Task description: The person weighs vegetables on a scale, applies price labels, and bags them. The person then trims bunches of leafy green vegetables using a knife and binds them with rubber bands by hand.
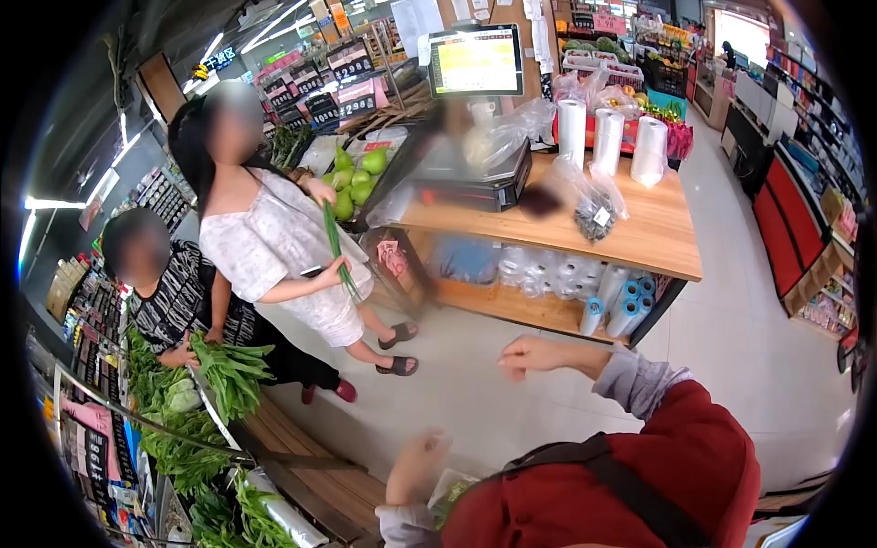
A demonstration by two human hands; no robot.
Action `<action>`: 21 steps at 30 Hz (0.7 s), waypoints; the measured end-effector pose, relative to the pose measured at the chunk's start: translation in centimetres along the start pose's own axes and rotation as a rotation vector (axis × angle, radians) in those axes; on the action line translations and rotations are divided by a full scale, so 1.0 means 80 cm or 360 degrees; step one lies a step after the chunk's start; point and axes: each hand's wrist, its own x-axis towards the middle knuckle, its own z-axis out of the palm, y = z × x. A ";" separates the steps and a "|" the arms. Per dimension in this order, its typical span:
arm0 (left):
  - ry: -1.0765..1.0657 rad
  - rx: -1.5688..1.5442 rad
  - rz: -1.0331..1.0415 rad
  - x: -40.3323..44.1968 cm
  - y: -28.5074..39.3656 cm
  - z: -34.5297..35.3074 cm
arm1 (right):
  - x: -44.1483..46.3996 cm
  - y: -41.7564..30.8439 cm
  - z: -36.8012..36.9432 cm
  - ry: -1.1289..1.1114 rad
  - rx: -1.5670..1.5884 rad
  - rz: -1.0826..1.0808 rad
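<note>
My right hand [532,356] hangs in the air in front of the wooden counter [639,239], its fingers curled in and nothing visible in them. Low in front of my body is my left hand [418,464], smeared by motion, so its fingers are unclear. Close beside it, partly hidden by my red garment, lies something green in clear plastic [450,489]. On the counter stands a scale [484,187] with a screen [475,59] above it and a clear plastic bag [512,128] over it. A labelled bag of dark produce [596,217] rests at the right.
One person [288,228] holds long green stalks [336,247] left of the counter. Another person [187,301] holds leafy greens [230,370] over a vegetable stand [187,438]. Bag rolls [571,132] stand on the counter, with more [630,306] on its shelf.
</note>
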 end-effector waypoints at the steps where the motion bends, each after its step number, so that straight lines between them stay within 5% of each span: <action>1: 0.0018 -0.0037 0.0045 -0.003 0.003 -0.017 | 0.004 -0.002 0.011 0.0138 0.0213 0.0018; 2: 0.0040 -0.0082 0.0099 -0.008 0.003 -0.030 | 0.009 -0.004 0.017 0.0272 0.0417 0.0044; 3: 0.0004 -0.0227 0.0123 0.075 0.044 0.035 | -0.022 0.049 -0.074 0.0245 0.0350 0.0177; 5: 0.0054 0.0022 0.0012 0.122 0.048 0.015 | 0.027 0.083 -0.128 0.0373 0.0246 -0.0075; 7: -0.0011 0.0058 -0.0093 0.150 0.043 0.023 | 0.042 0.065 -0.189 0.0328 -0.0255 -0.0014; 9: -0.0114 0.0128 -0.0210 0.168 0.018 0.028 | 0.062 0.023 -0.221 0.0962 -0.0717 -0.0517; 11: -0.0210 0.0123 -0.0254 0.202 -0.012 0.029 | 0.076 -0.043 -0.284 0.0680 -0.0363 0.0329; 13: -0.0253 0.0114 -0.0240 0.247 -0.009 0.010 | 0.124 0.029 -0.367 0.0845 -0.0615 0.0018; 15: -0.0232 0.0116 0.0127 0.300 0.011 -0.019 | 0.149 0.003 -0.422 0.1291 -0.1098 -0.0342; 17: -0.0244 0.0071 -0.0147 0.370 0.023 -0.025 | 0.170 -0.008 -0.492 0.1535 -0.1490 -0.0197; 19: -0.0307 0.0197 0.0165 0.443 0.036 -0.043 | 0.196 0.010 -0.574 0.1799 -0.1804 -0.0237; 21: -0.0316 0.0267 0.0352 0.493 0.063 -0.066 | 0.215 0.024 -0.645 0.1748 -0.1951 0.0318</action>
